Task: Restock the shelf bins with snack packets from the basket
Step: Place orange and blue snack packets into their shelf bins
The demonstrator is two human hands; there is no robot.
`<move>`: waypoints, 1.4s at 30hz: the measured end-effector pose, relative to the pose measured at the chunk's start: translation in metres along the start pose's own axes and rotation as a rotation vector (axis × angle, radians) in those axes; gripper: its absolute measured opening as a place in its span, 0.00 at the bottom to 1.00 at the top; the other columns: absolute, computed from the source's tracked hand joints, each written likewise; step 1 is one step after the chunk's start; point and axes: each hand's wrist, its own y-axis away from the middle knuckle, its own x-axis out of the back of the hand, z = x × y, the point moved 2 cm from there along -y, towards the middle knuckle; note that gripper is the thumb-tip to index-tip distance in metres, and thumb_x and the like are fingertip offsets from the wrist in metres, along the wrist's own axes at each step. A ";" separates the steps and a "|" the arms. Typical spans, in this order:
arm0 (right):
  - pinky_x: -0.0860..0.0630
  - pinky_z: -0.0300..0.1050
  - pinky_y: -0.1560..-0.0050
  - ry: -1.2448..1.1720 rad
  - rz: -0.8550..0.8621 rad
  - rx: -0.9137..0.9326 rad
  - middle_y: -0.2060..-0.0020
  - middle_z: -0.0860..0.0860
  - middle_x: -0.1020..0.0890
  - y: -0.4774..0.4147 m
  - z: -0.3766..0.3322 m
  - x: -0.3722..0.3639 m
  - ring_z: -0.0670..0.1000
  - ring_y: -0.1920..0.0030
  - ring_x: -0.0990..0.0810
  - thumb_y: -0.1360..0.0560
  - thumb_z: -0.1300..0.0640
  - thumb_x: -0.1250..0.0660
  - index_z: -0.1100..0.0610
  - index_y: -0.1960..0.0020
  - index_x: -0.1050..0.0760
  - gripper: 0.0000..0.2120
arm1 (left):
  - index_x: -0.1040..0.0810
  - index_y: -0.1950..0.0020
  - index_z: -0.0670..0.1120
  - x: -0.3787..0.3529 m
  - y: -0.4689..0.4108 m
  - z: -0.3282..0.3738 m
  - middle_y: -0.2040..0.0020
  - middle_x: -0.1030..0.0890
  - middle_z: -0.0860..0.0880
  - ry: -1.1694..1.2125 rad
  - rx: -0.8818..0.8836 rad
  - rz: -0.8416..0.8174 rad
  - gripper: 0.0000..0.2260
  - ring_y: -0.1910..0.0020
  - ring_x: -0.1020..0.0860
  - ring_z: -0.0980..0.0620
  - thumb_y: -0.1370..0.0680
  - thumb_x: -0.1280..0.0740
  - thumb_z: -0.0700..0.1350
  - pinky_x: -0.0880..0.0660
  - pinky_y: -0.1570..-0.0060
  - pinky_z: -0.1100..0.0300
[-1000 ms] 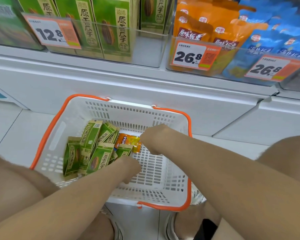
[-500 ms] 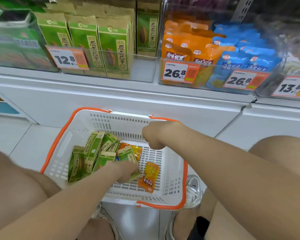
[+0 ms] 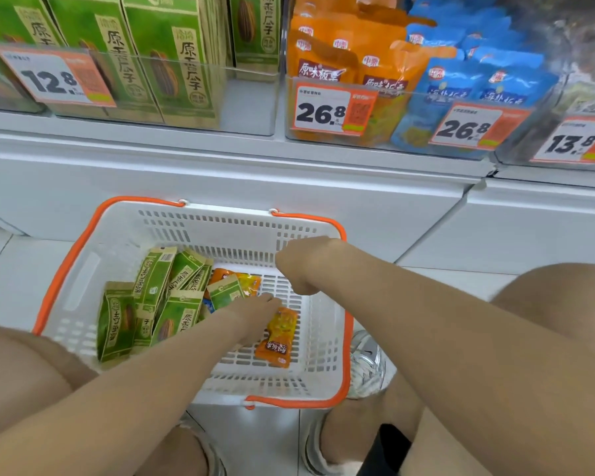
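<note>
While I crouch over the white basket [image 3: 83, 269], my left hand [image 3: 258, 309] reaches down among the green packets [image 3: 152, 304], touching an orange packet [image 3: 277, 338] on the basket floor; I cannot tell its grip. My right hand [image 3: 296, 266] hovers curled, holding nothing I can see.
</note>
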 end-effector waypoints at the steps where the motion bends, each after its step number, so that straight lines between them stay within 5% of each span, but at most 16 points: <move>1: 0.22 0.46 0.52 -0.006 0.009 -0.003 0.50 0.52 0.25 -0.003 0.002 -0.002 0.48 0.62 0.27 0.20 0.64 0.35 0.56 0.28 0.31 0.22 | 0.50 0.14 0.47 0.002 -0.003 0.000 0.15 0.44 0.48 -0.002 -0.009 -0.009 0.37 0.20 0.37 0.43 0.20 0.37 0.33 0.28 0.29 0.45; 5: 0.19 0.45 0.47 -0.013 0.027 0.003 0.37 0.53 0.22 -0.017 0.009 -0.008 0.49 0.57 0.23 0.21 0.63 0.33 0.55 0.23 0.34 0.27 | 0.52 0.14 0.51 -0.001 -0.019 -0.002 0.18 0.36 0.45 0.030 0.018 -0.089 0.37 0.23 0.32 0.40 0.18 0.38 0.35 0.27 0.30 0.46; 8: 0.20 0.45 0.48 -0.016 0.013 0.014 0.47 0.51 0.23 -0.022 0.013 -0.009 0.48 0.59 0.25 0.21 0.64 0.35 0.55 0.27 0.31 0.23 | 0.36 0.21 0.45 -0.006 -0.030 0.002 0.29 0.25 0.42 0.052 0.016 -0.083 0.23 0.34 0.24 0.40 0.15 0.37 0.47 0.23 0.38 0.45; 10: 0.21 0.46 0.51 -0.018 -0.001 0.010 0.55 0.49 0.25 -0.023 0.017 -0.009 0.47 0.61 0.26 0.20 0.64 0.36 0.55 0.32 0.28 0.18 | 0.32 0.25 0.46 -0.012 -0.035 0.005 0.29 0.26 0.42 0.045 0.014 -0.103 0.20 0.34 0.26 0.40 0.15 0.36 0.52 0.24 0.37 0.44; 14: 0.23 0.46 0.55 -0.038 0.003 -0.006 0.54 0.50 0.24 -0.024 0.021 -0.008 0.48 0.61 0.26 0.20 0.65 0.36 0.55 0.34 0.27 0.16 | 0.43 0.18 0.49 -0.025 -0.036 0.005 0.20 0.46 0.41 0.005 0.025 -0.025 0.31 0.22 0.40 0.33 0.17 0.33 0.46 0.31 0.29 0.39; 17: 0.24 0.45 0.56 -0.042 0.015 0.001 0.49 0.51 0.22 -0.022 0.020 -0.010 0.47 0.62 0.26 0.20 0.64 0.36 0.55 0.33 0.27 0.17 | 0.43 0.19 0.48 -0.023 -0.033 0.003 0.22 0.35 0.43 0.052 0.015 -0.022 0.29 0.25 0.35 0.36 0.17 0.35 0.45 0.32 0.30 0.40; 21: 0.24 0.44 0.56 -0.034 0.017 0.001 0.43 0.52 0.21 -0.018 0.018 -0.014 0.48 0.61 0.26 0.20 0.63 0.35 0.55 0.30 0.28 0.19 | 0.27 0.37 0.48 -0.018 -0.032 0.006 0.37 0.22 0.45 0.137 0.028 0.029 0.11 0.37 0.25 0.41 0.16 0.35 0.53 0.27 0.40 0.45; 26: 0.25 0.45 0.56 -0.038 -0.002 0.001 0.53 0.51 0.25 -0.010 0.016 -0.007 0.48 0.62 0.27 0.20 0.65 0.36 0.56 0.33 0.29 0.16 | 0.24 0.55 0.51 -0.001 -0.026 0.009 0.49 0.23 0.51 0.409 0.015 0.121 0.09 0.51 0.22 0.50 0.22 0.25 0.50 0.23 0.51 0.53; 29: 0.26 0.45 0.60 -0.060 -0.004 -0.006 0.53 0.52 0.23 -0.003 0.017 0.004 0.49 0.61 0.25 0.21 0.66 0.37 0.58 0.39 0.28 0.12 | 0.24 0.56 0.50 0.006 -0.017 0.013 0.48 0.23 0.50 0.430 0.008 0.117 0.09 0.49 0.22 0.49 0.21 0.25 0.47 0.23 0.48 0.53; 32: 0.27 0.45 0.61 -0.108 0.012 -0.017 0.45 0.53 0.21 0.008 0.018 0.021 0.53 0.54 0.22 0.20 0.66 0.40 0.57 0.33 0.26 0.17 | 0.26 0.54 0.48 0.016 -0.003 0.012 0.53 0.22 0.51 0.511 0.020 0.154 0.08 0.54 0.24 0.49 0.20 0.28 0.47 0.28 0.57 0.57; 37: 0.20 0.56 0.43 -0.212 0.083 -0.088 0.38 0.53 0.22 0.031 0.030 0.053 0.58 0.43 0.19 0.21 0.60 0.39 0.53 0.31 0.25 0.19 | 0.26 0.49 0.48 0.060 0.027 -0.008 0.49 0.20 0.47 0.955 0.096 0.445 0.10 0.54 0.20 0.46 0.23 0.26 0.46 0.22 0.56 0.51; 40: 0.21 0.50 0.49 -0.240 0.177 -0.207 0.54 0.53 0.24 0.050 0.047 0.067 0.54 0.56 0.22 0.22 0.62 0.36 0.57 0.53 0.26 0.02 | 0.26 0.37 0.47 0.092 0.050 -0.009 0.44 0.20 0.41 1.455 0.104 0.524 0.12 0.53 0.17 0.43 0.19 0.30 0.38 0.19 0.55 0.49; 42: 0.22 0.50 0.55 -0.267 0.230 -0.322 0.58 0.54 0.26 0.064 0.060 0.074 0.55 0.58 0.23 0.23 0.62 0.34 0.57 0.59 0.33 0.10 | 0.23 0.35 0.44 0.110 0.065 -0.004 0.44 0.18 0.37 1.708 0.040 0.555 0.14 0.54 0.16 0.42 0.20 0.32 0.35 0.17 0.53 0.48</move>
